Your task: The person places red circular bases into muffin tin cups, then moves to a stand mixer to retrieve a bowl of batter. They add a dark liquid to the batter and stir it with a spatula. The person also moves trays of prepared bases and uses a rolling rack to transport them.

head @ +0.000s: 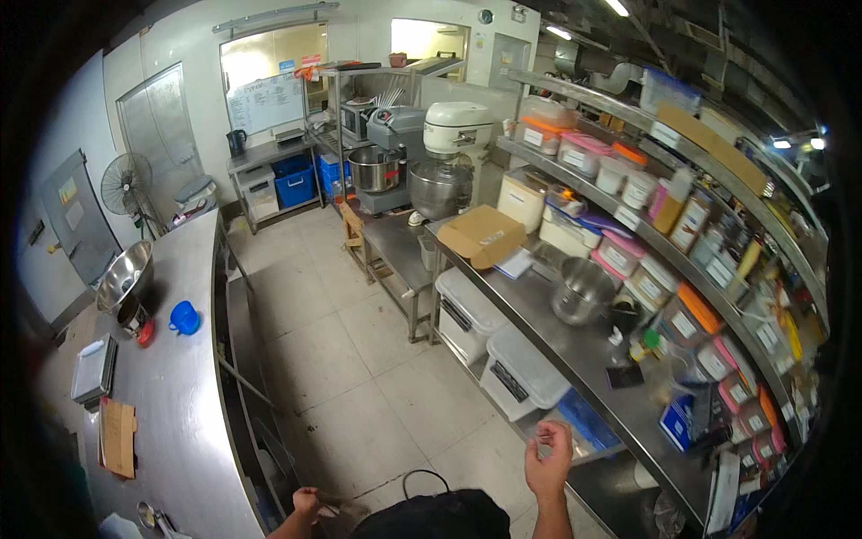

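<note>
My right hand (551,458) is raised at the lower right, near the front edge of the steel shelf bench (532,323). Its fingers are curled with a gap to the thumb, and I make out nothing held in it. Low in the picture, my left hand (306,502) hangs beside the steel worktable (188,404) with its fingers bent inward. Whether it grips anything is unclear. On that worktable are a blue plastic cup (184,318), a large steel mixing bowl (126,276), stacked metal trays (93,369) and a piece of brown cardboard (118,438).
A tiled floor aisle (377,404) runs between the benches. The right bench carries a cardboard box (483,236), a steel mixer bowl (582,291) and labelled containers (613,252). Lidded plastic bins (525,367) stand below. Beyond are a white stand mixer (458,124) and a pedestal fan (126,183).
</note>
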`<state>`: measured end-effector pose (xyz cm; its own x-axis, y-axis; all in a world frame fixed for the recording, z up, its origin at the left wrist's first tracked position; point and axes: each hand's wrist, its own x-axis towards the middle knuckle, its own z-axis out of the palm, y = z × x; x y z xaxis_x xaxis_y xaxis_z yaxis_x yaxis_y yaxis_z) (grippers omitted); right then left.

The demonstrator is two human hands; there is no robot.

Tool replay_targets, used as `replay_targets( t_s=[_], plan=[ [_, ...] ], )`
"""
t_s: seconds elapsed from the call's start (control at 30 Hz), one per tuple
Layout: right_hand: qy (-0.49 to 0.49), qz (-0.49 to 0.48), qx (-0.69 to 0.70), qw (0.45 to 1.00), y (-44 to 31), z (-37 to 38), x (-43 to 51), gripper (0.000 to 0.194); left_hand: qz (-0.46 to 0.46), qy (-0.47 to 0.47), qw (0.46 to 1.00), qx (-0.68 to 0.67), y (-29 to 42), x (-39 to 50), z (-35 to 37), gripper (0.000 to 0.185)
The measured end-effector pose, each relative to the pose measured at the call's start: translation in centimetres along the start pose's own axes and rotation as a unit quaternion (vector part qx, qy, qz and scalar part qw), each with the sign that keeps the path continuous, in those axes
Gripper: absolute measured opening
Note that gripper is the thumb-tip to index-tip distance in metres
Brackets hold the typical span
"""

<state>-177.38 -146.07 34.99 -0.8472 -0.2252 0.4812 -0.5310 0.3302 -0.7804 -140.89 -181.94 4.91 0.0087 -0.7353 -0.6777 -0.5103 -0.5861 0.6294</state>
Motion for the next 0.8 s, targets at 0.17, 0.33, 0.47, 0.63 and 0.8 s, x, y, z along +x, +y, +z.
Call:
replay_targets(
  t_s=[0.17,0.33,0.47,0.63,0.8],
  plan=[
    [-0.012,0.075,0.041,0.996,7.7,12.0,14.3,0.034,0.061,-0.122,0.983,0.121,17.2,7.8,5.6,0.015],
    [0.02,0.078,0.13,0.988,15.7,24.7,34.8,0.019,-0.021,-0.164,0.947,0.275,28.5,16.4,12.3,0.017],
    [0.03,0.089,0.215,0.972,16.0,35.7,56.4,0.012,0.087,-0.025,0.941,0.327,35.5,20.0,16.8,0.018],
    [-0.069,0.069,0.271,0.958,13.4,48.7,85.9,0.034,0.052,-0.018,0.952,0.3,47.0,25.6,19.4,0.022],
    [-0.043,0.199,0.251,0.946,16.9,61.5,105.4,0.071,0.044,-0.078,0.935,0.344,57.9,34.6,23.2,0.03]
  ],
)
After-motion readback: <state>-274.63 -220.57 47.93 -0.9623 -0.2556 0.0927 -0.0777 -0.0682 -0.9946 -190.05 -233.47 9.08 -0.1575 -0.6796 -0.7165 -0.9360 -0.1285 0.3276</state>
